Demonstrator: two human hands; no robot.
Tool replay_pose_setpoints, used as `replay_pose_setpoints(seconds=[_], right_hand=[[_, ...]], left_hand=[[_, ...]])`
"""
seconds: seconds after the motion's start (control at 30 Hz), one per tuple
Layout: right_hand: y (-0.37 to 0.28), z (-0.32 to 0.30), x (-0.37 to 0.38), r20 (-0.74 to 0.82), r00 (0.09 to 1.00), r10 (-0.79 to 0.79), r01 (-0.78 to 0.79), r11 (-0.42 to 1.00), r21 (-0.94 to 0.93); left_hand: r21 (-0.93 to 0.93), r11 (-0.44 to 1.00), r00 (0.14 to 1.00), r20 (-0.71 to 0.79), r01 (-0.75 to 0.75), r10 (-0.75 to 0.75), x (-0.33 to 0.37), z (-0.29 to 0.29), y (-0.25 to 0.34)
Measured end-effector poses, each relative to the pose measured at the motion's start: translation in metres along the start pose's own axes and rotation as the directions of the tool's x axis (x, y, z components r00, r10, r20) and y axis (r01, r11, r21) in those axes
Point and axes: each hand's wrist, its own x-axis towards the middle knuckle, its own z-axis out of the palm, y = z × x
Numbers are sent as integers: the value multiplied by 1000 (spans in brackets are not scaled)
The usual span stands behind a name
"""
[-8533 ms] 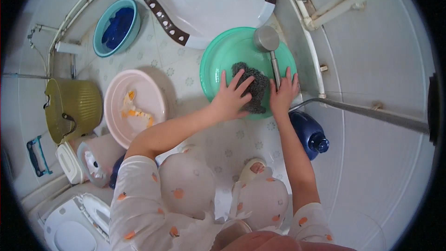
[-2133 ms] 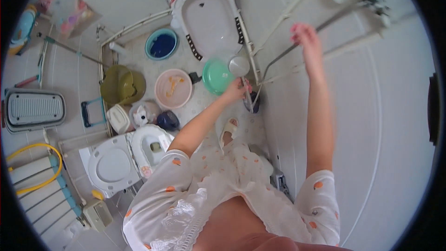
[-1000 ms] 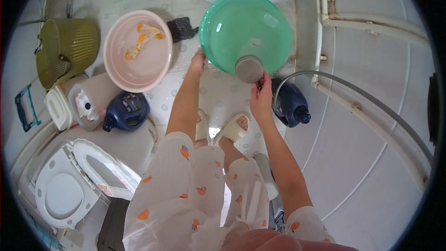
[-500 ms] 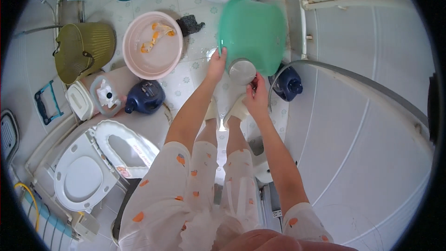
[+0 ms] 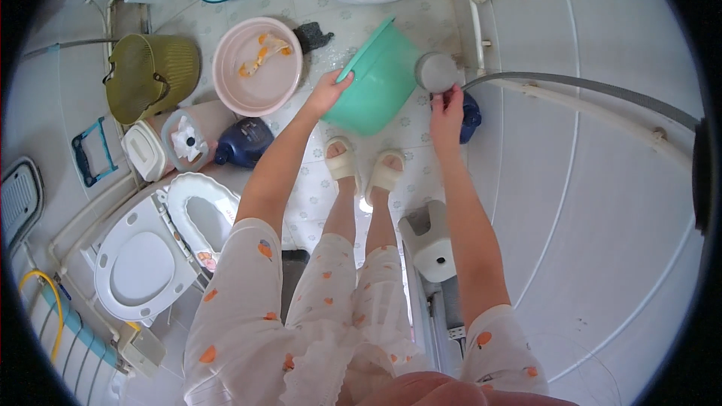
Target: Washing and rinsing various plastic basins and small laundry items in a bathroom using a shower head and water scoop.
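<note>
**Green basin point(image 5: 376, 83) tipped up in the left hand point(image 5: 328, 92)!**

Right hand point(image 5: 447, 109) here, fingers closed on the grey dipper point(image 5: 436, 71), toward the floor's point(image 5: 423, 169) right edge. Just left of it, the basin, mouth facing left, left hand curled over its rim. Farther, a dark cloth point(image 5: 313, 36) beside the pink basin point(image 5: 263, 94)!

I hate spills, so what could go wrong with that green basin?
The green basin is tilted and gripped only by the left hand, so it might slip. The floor looks wet in spots, so the sandals could slide. The metal dipper in the right hand is close to the basin and might bump it.
</note>
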Motion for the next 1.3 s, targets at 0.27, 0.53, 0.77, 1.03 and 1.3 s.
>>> replay_pose_setpoints(seconds=[0.27, 0.53, 0.77, 1.03, 1.3], right_hand=[[-10, 7, -28, 206, 976, 69, -84, 994, 65], [-29, 15, -61, 380, 924, 31, -53, 998, 47], [-25, 18, -68, 405, 913, 52, -55, 998, -4], [-9, -3, -51, 238, 971, 13, -8, 1000, -24], [6, -21, -18, -8, 987, 158, -152, 965, 215]], left_hand=[[4, 999, 998, -52, 34, -33, -4, 28, -3], [684, 728, 979, -104, -56, 174, 20, 53, 2], [395, 916, 873, -420, -71, 248, 26, 71, -3], [177, 984, 928, -365, -15, 79, 1, 39, 0], [-257, 966, 907, -399, 35, -139, -34, -13, -24]])
